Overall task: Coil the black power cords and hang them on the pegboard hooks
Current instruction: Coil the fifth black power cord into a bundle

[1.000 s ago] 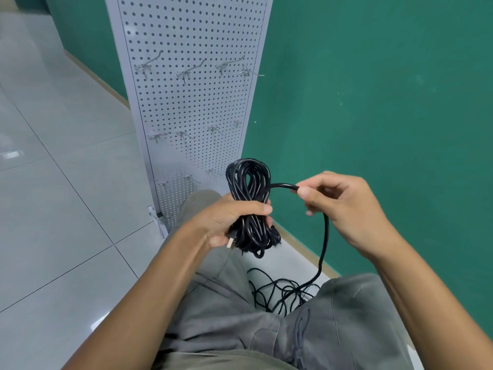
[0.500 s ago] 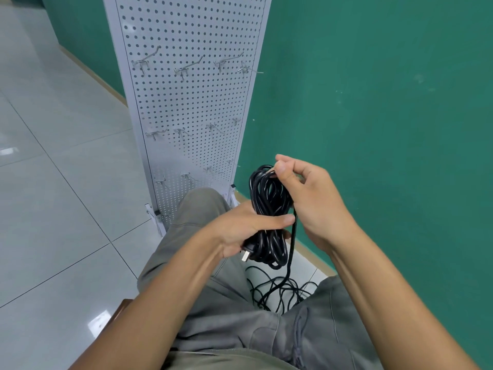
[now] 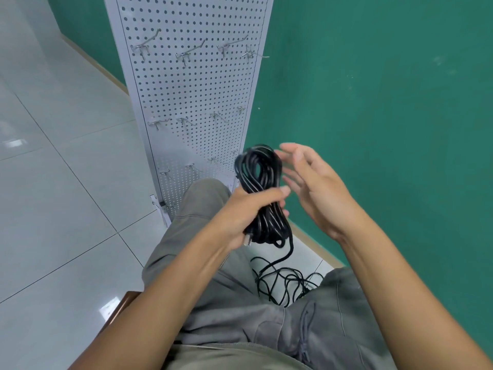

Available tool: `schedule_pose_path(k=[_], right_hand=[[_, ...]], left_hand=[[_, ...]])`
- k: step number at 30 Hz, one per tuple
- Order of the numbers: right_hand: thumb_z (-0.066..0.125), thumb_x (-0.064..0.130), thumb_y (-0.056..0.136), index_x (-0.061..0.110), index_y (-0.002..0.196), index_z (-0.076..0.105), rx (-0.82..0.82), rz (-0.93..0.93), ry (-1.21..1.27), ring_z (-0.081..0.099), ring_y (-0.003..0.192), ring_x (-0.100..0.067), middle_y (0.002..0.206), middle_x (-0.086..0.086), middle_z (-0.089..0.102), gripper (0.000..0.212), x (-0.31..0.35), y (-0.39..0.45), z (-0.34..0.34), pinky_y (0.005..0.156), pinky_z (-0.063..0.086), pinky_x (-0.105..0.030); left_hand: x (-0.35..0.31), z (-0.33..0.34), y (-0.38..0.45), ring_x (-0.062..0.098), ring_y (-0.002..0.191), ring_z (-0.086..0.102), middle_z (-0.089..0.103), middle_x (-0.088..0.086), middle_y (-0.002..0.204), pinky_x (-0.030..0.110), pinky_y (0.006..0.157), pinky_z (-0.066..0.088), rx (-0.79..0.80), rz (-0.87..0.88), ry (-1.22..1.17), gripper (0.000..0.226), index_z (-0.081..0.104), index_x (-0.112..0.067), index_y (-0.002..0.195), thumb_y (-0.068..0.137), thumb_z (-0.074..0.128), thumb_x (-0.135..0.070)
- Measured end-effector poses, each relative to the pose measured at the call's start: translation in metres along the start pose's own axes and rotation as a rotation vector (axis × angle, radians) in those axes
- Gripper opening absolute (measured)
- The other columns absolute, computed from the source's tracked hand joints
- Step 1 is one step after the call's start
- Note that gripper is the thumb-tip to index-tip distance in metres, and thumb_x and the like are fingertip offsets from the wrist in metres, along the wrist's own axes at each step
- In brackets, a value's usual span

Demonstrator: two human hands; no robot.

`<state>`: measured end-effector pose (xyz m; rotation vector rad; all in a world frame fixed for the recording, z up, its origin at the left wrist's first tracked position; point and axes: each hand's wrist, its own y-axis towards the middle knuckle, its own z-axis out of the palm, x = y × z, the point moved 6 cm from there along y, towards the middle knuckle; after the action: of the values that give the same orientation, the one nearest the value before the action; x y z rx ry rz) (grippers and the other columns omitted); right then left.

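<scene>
In the head view, a coiled black power cord (image 3: 260, 193) is held upright in the grip of the left hand (image 3: 246, 214), whose fingers and thumb are wrapped round the coil's middle. Just beside that grip, to its right, the right hand (image 3: 313, 182) is kept with fingers spread and nothing held. Below the grip, loose cord (image 3: 286, 281) trails onto the floor (image 3: 53, 209) between the knees. Beyond the grip stands the white pegboard (image 3: 192, 102) with bare metal hooks (image 3: 186, 53).
</scene>
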<state>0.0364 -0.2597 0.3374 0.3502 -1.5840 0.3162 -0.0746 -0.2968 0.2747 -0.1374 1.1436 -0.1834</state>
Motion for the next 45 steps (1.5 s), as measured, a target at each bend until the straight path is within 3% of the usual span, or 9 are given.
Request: schedule_pose_path(k=[3, 6, 11, 15, 19, 24, 31, 38, 45], right_hand=[[0.037, 0.068, 0.096, 0.021, 0.136, 0.059, 0.142, 0.151, -0.077, 0.062, 0.127, -0.017, 0.134, -0.001, 0.067, 0.065, -0.040, -0.013, 0.003, 0.115, 0.041, -0.043], [0.033, 0.057, 0.101, 0.009, 0.128, 0.064, 0.164, 0.229, -0.142, 0.070, 0.107, -0.020, 0.115, -0.004, 0.075, 0.063, -0.068, -0.025, 0.001, 0.101, 0.050, -0.037], [0.061, 0.013, 0.100, -0.002, 0.099, 0.072, 0.129, 0.140, -0.250, 0.056, 0.067, -0.013, 0.081, -0.017, 0.068, 0.019, -0.064, -0.029, -0.025, 0.073, 0.048, -0.029], [0.068, 0.003, 0.094, 0.010, 0.101, 0.075, 0.095, 0.074, -0.315, 0.061, 0.069, -0.014, 0.083, -0.005, 0.076, 0.013, -0.039, -0.023, -0.040, 0.067, 0.048, -0.017], [0.063, -0.001, 0.096, 0.010, 0.111, 0.074, 0.153, -0.036, -0.455, 0.071, 0.091, -0.003, 0.092, 0.002, 0.080, 0.021, -0.005, -0.015, -0.037, 0.085, 0.047, -0.010], [0.069, 0.002, 0.093, 0.022, 0.097, 0.075, 0.125, -0.158, -0.630, 0.073, 0.091, -0.005, 0.087, 0.009, 0.079, 0.021, 0.035, 0.000, -0.026, 0.091, 0.053, -0.018], [0.089, 0.019, 0.076, 0.021, 0.080, 0.073, 0.043, -0.263, -0.907, 0.070, 0.075, -0.004, 0.078, 0.011, 0.075, 0.017, 0.084, 0.021, -0.018, 0.074, 0.053, -0.015], [0.087, 0.022, 0.080, 0.021, 0.078, 0.071, 0.015, -0.279, -1.044, 0.070, 0.077, -0.005, 0.080, 0.013, 0.074, 0.016, 0.110, 0.030, -0.032, 0.079, 0.055, -0.021], [0.088, 0.021, 0.078, 0.022, 0.075, 0.073, 0.038, -0.259, -1.047, 0.071, 0.076, -0.011, 0.075, 0.009, 0.075, 0.016, 0.117, 0.023, -0.035, 0.080, 0.057, -0.029]], left_hand=[[-0.008, -0.019, 0.003, 0.017, 0.065, 0.069, 0.065, 0.009, 0.078, 0.027, 0.057, 0.056, -0.124, -0.005, -0.083, 0.014, 0.066, -0.009, 0.084, 0.094, 0.071, -0.018], [-0.016, -0.037, 0.005, 0.016, 0.074, 0.074, 0.067, 0.004, 0.076, 0.031, 0.064, 0.061, -0.195, 0.023, -0.141, 0.016, 0.065, -0.011, 0.080, 0.095, 0.068, -0.016], [-0.022, -0.070, 0.010, 0.017, 0.083, 0.076, 0.071, 0.000, 0.070, 0.033, 0.068, 0.061, -0.339, 0.069, -0.207, 0.018, 0.068, -0.013, 0.076, 0.094, 0.066, -0.011], [-0.018, -0.080, 0.011, 0.023, 0.076, 0.067, 0.065, 0.006, 0.070, 0.039, 0.075, 0.055, -0.374, 0.075, -0.104, 0.015, 0.069, -0.019, 0.054, 0.065, 0.077, -0.013], [-0.005, -0.080, 0.011, 0.024, 0.071, 0.067, 0.067, 0.013, 0.079, 0.047, 0.073, 0.063, -0.407, 0.002, 0.080, 0.021, 0.068, -0.014, 0.072, 0.055, 0.078, -0.023], [0.015, -0.055, 0.014, 0.019, 0.057, 0.064, 0.061, 0.012, 0.074, 0.027, 0.054, 0.054, -0.235, -0.072, 0.100, 0.026, 0.061, -0.010, 0.070, 0.093, 0.072, -0.015], [0.033, -0.023, 0.016, 0.025, 0.070, 0.062, 0.060, 0.004, 0.071, 0.039, 0.074, 0.051, 0.008, -0.107, 0.019, 0.021, 0.067, -0.021, 0.070, 0.087, 0.079, -0.024], [0.019, 0.000, 0.003, 0.018, 0.074, 0.061, 0.055, -0.003, 0.072, 0.029, 0.064, 0.056, 0.180, -0.109, -0.127, 0.064, 0.052, -0.009, 0.099, 0.074, 0.058, -0.069], [0.019, 0.011, 0.001, 0.021, 0.082, 0.065, 0.059, 0.000, 0.079, 0.033, 0.075, 0.058, 0.245, 0.013, -0.037, 0.074, 0.055, -0.005, 0.104, 0.067, 0.074, -0.066]])
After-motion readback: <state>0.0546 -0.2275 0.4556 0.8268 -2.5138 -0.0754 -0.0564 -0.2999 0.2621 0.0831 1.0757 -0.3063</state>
